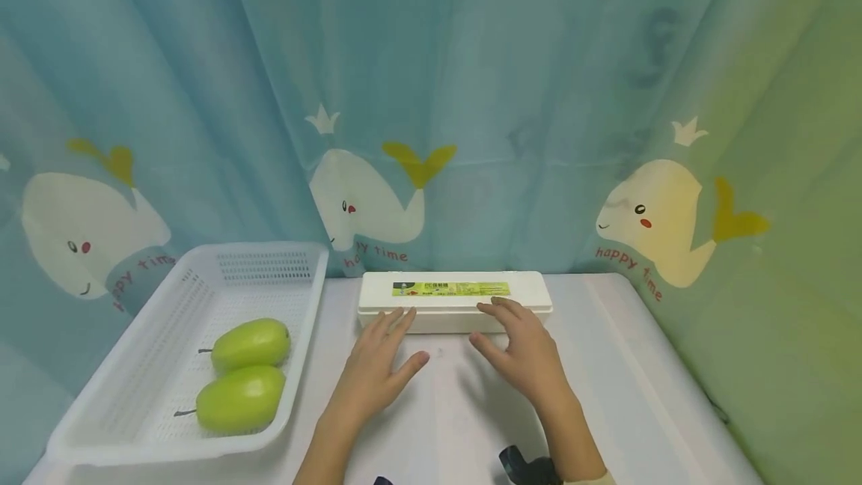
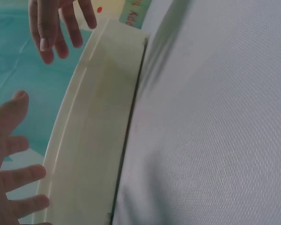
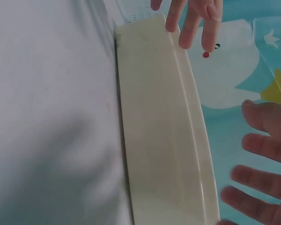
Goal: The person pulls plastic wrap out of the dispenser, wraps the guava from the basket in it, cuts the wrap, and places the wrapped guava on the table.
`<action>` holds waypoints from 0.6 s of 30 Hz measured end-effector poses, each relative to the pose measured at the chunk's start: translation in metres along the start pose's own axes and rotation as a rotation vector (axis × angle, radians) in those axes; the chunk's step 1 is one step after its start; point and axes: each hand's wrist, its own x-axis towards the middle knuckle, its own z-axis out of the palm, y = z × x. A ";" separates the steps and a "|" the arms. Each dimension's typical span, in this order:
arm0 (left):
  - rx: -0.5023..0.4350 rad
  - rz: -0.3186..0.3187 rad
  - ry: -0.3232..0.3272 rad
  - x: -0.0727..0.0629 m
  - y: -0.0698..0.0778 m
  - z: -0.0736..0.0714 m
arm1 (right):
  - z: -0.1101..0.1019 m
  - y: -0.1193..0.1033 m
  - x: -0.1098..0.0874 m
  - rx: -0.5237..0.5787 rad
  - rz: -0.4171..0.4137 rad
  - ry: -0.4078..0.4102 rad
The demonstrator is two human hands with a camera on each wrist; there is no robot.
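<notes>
A long white lidded box (image 1: 454,322) with a green and yellow label (image 1: 451,289) stands at the back of the table, against the curtain; its lid is down. My left hand (image 1: 377,369) is at the left part of its front, fingers spread and fingertips right at the lid's edge. On the other side, my right hand (image 1: 521,346) hovers by the right part of the box, fingers apart and slightly bent. Nothing is in either hand. In the left wrist view the box's front wall (image 2: 93,117) runs beside the left fingers (image 2: 25,177).
A white plastic basket (image 1: 306,365) stands on the left, holding two green fruits, one behind (image 1: 251,344) and one in front (image 1: 241,399), each with a stem. A blue-green curtain (image 1: 498,96) with whale prints hangs behind the white-covered table (image 1: 606,395).
</notes>
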 end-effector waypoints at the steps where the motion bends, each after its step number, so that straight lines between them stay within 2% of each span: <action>1: 0.003 0.002 0.000 0.000 0.000 0.000 | 0.000 -0.001 0.000 -0.006 0.007 -0.009; 12: 0.000 -0.001 -0.023 -0.001 0.000 0.001 | 0.009 -0.003 -0.002 -0.036 0.080 -0.135; 18: -0.002 -0.009 -0.059 0.000 0.000 0.003 | 0.013 -0.001 -0.002 -0.057 0.107 -0.194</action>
